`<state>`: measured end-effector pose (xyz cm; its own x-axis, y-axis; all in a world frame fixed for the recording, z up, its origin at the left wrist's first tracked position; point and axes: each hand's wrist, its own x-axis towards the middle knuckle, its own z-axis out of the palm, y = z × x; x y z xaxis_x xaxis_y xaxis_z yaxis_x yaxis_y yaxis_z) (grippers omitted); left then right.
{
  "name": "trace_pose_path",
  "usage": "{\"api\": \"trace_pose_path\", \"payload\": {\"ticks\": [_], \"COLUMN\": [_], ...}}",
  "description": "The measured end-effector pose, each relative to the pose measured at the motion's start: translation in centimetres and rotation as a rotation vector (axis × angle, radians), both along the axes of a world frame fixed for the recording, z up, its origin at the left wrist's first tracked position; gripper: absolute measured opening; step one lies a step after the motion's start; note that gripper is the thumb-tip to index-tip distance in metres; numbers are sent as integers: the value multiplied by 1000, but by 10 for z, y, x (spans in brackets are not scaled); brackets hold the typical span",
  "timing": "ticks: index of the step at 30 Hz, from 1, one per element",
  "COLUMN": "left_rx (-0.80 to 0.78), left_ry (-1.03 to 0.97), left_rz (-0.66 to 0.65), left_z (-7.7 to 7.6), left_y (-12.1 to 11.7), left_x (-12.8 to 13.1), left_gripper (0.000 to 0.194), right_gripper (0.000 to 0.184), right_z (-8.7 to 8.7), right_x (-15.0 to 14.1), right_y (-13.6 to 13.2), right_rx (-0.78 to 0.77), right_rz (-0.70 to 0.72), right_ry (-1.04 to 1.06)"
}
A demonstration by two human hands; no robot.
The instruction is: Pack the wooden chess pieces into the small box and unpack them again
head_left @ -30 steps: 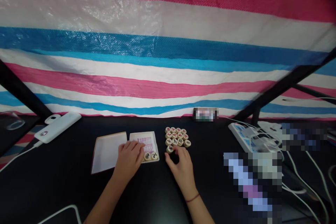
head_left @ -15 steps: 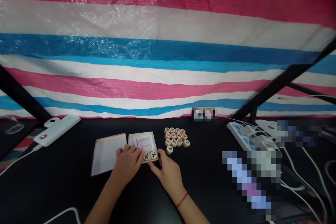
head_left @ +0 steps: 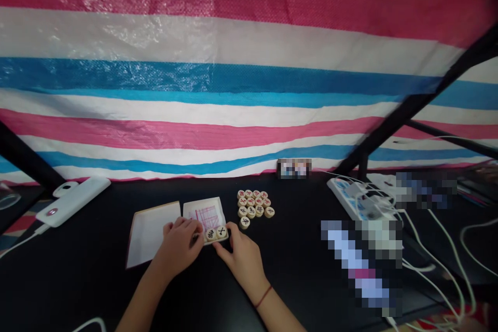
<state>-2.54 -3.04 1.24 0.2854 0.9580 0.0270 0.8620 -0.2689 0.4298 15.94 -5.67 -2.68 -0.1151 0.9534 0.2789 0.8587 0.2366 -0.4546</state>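
A small white box (head_left: 221, 205) lies open on the black table, a paper with pink lines (head_left: 204, 215) inside it. Two round Chinese chess pieces (head_left: 221, 232) with black characters sit side by side along its near edge. My left hand (head_left: 179, 244) is bent over the box's near left corner. Its curled fingers are on another chess piece (head_left: 195, 238), mostly hidden under them. With thumb and forefinger my right hand (head_left: 245, 253) grips the box at its near right corner. The box lid (head_left: 150, 231) lies on the left, inner side up.
Several chess pieces (head_left: 254, 201) stand in rows right of the box, red characters behind, black in front. A white power bank (head_left: 73, 202) with a cable lies at the left. A power strip (head_left: 344, 194) and cables are on the right. Striped sheeting (head_left: 233, 83) hangs behind.
The view has shifted slightly, moving the scene left. My left fingers have lifted and curled a little, showing part of the piece beneath. My right hand keeps its grip on the box corner.
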Motion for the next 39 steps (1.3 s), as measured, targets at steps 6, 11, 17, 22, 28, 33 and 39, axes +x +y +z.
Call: {"api": "trace_pose_path", "payload": {"ticks": [6, 11, 17, 22, 28, 33, 39], "left_rx": [-14, -7, -99, -274, -361, -271, -132], "left_ry": [-53, -185, -624, -782, -941, -998, -927], "left_rz": [8, 132, 35, -54, 9, 144, 175], "left_z": [-4, -7, -3, -3, -6, -8, -20], "left_y": [1, 8, -2, -11, -4, 1, 4], "left_x": [0, -2, 14, 28, 24, 20, 16], "left_gripper": [21, 24, 27, 16, 22, 25, 29], "right_gripper": [33, 34, 28, 19, 21, 14, 22], "right_z": [-2, 0, 5, 10, 11, 8, -9], "right_x": [1, 3, 5, 6, 13, 56, 84], "right_y": [-1, -2, -5, -8, -3, 8, 15], "right_rx": [-4, 20, 214, 254, 306, 369, 177], "right_rz": [4, -39, 150, 239, 156, -197, -267], "right_ry": [24, 161, 291, 324, 327, 401, 260]}}
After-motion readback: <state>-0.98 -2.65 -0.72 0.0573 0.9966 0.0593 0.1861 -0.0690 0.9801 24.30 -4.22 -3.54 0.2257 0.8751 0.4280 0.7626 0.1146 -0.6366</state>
